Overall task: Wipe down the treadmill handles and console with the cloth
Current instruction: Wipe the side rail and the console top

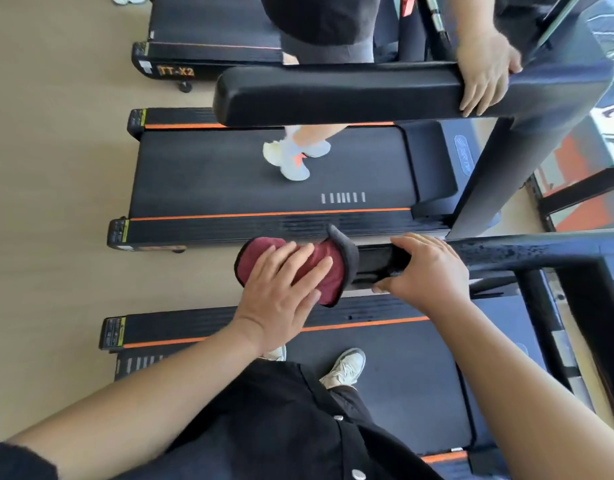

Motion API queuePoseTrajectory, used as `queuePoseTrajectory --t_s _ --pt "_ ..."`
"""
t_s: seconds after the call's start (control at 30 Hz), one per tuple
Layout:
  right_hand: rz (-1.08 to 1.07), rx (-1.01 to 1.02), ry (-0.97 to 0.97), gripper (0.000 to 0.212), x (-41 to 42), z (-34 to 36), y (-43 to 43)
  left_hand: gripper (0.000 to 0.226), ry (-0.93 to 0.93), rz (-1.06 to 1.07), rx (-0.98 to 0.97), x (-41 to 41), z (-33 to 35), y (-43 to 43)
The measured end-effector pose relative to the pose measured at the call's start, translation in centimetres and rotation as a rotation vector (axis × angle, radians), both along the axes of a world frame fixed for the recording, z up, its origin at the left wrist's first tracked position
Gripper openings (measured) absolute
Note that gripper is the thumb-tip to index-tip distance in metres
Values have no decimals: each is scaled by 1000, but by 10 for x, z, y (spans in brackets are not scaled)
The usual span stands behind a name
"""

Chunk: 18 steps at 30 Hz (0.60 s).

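Cloth (259, 252) first: from the head view we judge it light, soft and limp, a towelling rag that drapes and bunches. It wants a flat palm or a full wrap of the fingers to stay put, not a pinch at one corner. It is maroon with a dark border, one edge curled upward, and it lies folded over the free end of the near treadmill handle (378, 261), which is black, padded and, we judge, rigid. Our left hand (281, 289) rests flat on the cloth, fingers straight, pressing it down. Our right hand (427, 268) is curled round the treadmill handle just beside the cloth's curled edge. We cannot make out the console.
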State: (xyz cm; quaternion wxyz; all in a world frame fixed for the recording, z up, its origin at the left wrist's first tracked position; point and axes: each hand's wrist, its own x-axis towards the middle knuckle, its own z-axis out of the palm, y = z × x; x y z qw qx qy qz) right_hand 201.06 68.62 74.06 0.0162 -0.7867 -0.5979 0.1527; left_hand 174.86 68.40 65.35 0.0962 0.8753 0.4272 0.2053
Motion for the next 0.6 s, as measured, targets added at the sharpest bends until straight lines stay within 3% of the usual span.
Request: queuePoseTrajectory --t_s 0.07,0.2,0.23,0.37,0.43,0.53,0.6 --pt "-10 -3 -2 93 0 0 0 42 -32 50 -127 6 13 14" --pt "-19 -4 9 92 -1 0 -2 58 -104 363 -838 26 32 72" --pt "-19 -13 12 92 -1 1 -2 57 -162 388 -885 24 27 75" --pt "-19 6 24 92 -1 1 -3 36 -388 463 -586 11 11 21" --pt "-17 16 17 93 -1 0 -3 47 -420 434 -457 10 4 -11" --pt "-14 17 11 93 0 0 -2 45 -397 457 -574 9 15 6" --pt "-12 29 10 92 1 -1 -3 47 -175 421 -693 18 25 41"
